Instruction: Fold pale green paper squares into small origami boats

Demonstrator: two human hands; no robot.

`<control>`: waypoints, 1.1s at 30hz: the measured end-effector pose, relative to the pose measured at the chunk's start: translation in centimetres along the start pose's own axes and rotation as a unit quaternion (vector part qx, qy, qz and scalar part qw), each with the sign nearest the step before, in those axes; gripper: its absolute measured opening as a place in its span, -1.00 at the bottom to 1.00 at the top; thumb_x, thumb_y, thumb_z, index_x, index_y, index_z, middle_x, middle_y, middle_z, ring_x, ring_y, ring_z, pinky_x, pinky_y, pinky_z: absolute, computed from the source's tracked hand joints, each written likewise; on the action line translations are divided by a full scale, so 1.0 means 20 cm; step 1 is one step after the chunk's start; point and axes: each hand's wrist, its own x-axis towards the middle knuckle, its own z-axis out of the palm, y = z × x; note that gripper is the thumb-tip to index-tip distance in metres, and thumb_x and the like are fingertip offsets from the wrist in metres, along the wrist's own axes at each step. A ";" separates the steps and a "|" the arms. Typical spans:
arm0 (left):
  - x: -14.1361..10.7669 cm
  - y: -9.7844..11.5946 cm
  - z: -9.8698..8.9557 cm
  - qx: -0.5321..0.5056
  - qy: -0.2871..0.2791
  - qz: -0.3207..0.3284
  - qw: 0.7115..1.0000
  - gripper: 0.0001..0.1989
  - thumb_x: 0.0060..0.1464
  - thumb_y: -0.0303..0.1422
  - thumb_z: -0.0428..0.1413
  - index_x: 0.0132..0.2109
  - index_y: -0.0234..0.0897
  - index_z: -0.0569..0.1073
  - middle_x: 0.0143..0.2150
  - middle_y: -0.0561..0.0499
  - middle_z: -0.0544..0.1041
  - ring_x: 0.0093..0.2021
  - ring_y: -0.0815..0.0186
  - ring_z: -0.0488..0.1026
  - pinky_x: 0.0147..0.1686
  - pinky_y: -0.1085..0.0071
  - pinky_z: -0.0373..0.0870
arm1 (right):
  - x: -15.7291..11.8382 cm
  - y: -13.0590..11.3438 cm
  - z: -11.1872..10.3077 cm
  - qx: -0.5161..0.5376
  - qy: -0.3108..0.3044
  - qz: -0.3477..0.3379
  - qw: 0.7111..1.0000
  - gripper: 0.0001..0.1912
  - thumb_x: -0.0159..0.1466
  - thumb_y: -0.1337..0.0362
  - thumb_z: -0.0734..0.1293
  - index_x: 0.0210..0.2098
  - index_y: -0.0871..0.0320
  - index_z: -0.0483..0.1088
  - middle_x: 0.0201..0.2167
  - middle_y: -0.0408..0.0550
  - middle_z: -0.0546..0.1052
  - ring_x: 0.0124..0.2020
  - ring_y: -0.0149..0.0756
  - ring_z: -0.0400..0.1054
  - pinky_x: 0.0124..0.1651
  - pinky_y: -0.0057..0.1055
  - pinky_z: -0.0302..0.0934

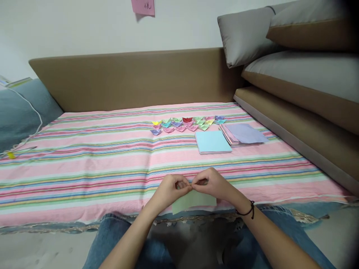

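A sheet of light green paper (196, 201) hangs just above the near edge of the striped cloth. My left hand (174, 188) pinches its upper edge between thumb and fingers. Close beside it, my right hand (211, 184) pinches the same edge, with the fingertips of both hands nearly touching. How the paper is folded under the fingers is hidden. Beyond the hands lie a stack of light blue square paper (213, 142) and a stack topped with a lilac sheet (246, 133). Several small folded paper boats (181, 128) stand in rows farther back.
The striped cloth (70, 160) covers the seat up to a brown backrest (134, 80). Cushions (303, 82) are piled along the right. A white cable (36, 112) and a yellow item (11, 155) lie at far left. A pink note (143, 7) is on the wall.
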 end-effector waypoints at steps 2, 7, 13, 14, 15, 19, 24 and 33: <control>0.00 0.00 0.00 0.010 0.002 0.008 1.000 -0.83 -0.02 -0.33 0.09 -0.42 -0.35 0.51 -0.55 0.05 0.40 -0.52 0.44 0.24 -0.53 0.53 0.12 | 0.00 0.00 0.01 -0.009 0.003 -0.009 1.000 -0.80 0.10 0.40 0.24 -0.61 0.22 0.44 -0.67 -0.16 0.35 -0.58 -0.45 0.14 -0.53 -0.51 -0.03; 0.00 0.01 -0.01 0.008 0.020 0.007 1.000 -0.85 -0.05 -0.38 0.08 -0.44 -0.36 0.51 -0.53 0.02 0.43 -0.52 0.43 0.24 -0.53 0.52 0.13 | 0.01 -0.01 -0.02 0.008 0.000 0.004 1.000 -0.81 0.11 0.36 0.26 -0.56 0.21 0.48 -0.61 -0.12 0.45 -0.54 -0.39 0.26 -0.50 -0.50 0.08; 0.01 0.02 -0.07 -0.005 0.048 -0.006 0.999 -0.86 -0.08 -0.39 0.10 -0.45 -0.36 0.52 -0.51 -0.01 0.49 -0.50 0.41 0.28 -0.51 0.51 0.17 | 0.01 0.00 -0.12 0.032 0.031 0.032 0.999 -0.82 0.12 0.28 0.30 -0.51 0.21 0.50 -0.49 -0.02 0.55 -0.43 -0.26 0.38 -0.39 -0.44 0.21; 0.01 0.01 -0.08 -0.011 0.047 -0.011 0.999 -0.85 -0.08 -0.37 0.10 -0.45 -0.37 0.52 -0.51 -0.01 0.49 -0.50 0.41 0.28 -0.51 0.51 0.17 | 0.01 0.01 -0.14 0.026 0.035 0.035 0.998 -0.81 0.12 0.26 0.30 -0.51 0.21 0.50 -0.50 -0.02 0.55 -0.44 -0.26 0.37 -0.41 -0.43 0.20; 0.00 0.01 -0.09 -0.016 0.047 -0.017 0.999 -0.84 -0.08 -0.36 0.11 -0.45 -0.37 0.52 -0.52 -0.01 0.48 -0.51 0.41 0.28 -0.51 0.51 0.17 | 0.01 0.02 -0.15 0.020 0.041 0.038 0.998 -0.80 0.12 0.25 0.30 -0.51 0.22 0.50 -0.51 -0.01 0.54 -0.46 -0.27 0.36 -0.43 -0.43 0.19; -0.02 -0.01 -0.16 -0.034 0.064 -0.053 0.996 -0.81 -0.08 -0.30 0.13 -0.46 -0.38 0.50 -0.60 0.05 0.38 -0.56 0.44 0.22 -0.55 0.51 0.12 | -0.01 0.04 -0.22 0.004 0.086 0.052 0.995 -0.76 0.11 0.18 0.31 -0.51 0.24 0.48 -0.55 -0.03 0.49 -0.56 -0.36 0.26 -0.52 -0.45 0.11; -0.06 0.02 -0.26 -0.002 0.040 -0.053 0.998 -0.76 -0.06 -0.22 0.14 -0.47 -0.35 0.47 -0.63 0.11 0.29 -0.57 0.46 0.15 -0.54 0.51 0.09 | -0.04 0.04 -0.28 0.011 0.072 0.060 0.995 -0.75 0.11 0.18 0.31 -0.52 0.26 0.45 -0.59 -0.06 0.43 -0.56 -0.39 0.21 -0.52 -0.47 0.07; -0.03 0.06 -0.08 0.029 -0.046 0.001 0.999 -0.74 0.02 -0.18 0.07 -0.28 -0.27 0.51 -0.33 0.00 0.47 -0.36 0.33 0.32 -0.40 0.47 0.16 | 0.00 -0.01 -0.14 0.011 -0.060 0.025 0.998 -0.84 0.10 0.31 0.28 -0.51 0.22 0.48 -0.57 -0.09 0.47 -0.50 -0.36 0.28 -0.46 -0.48 0.11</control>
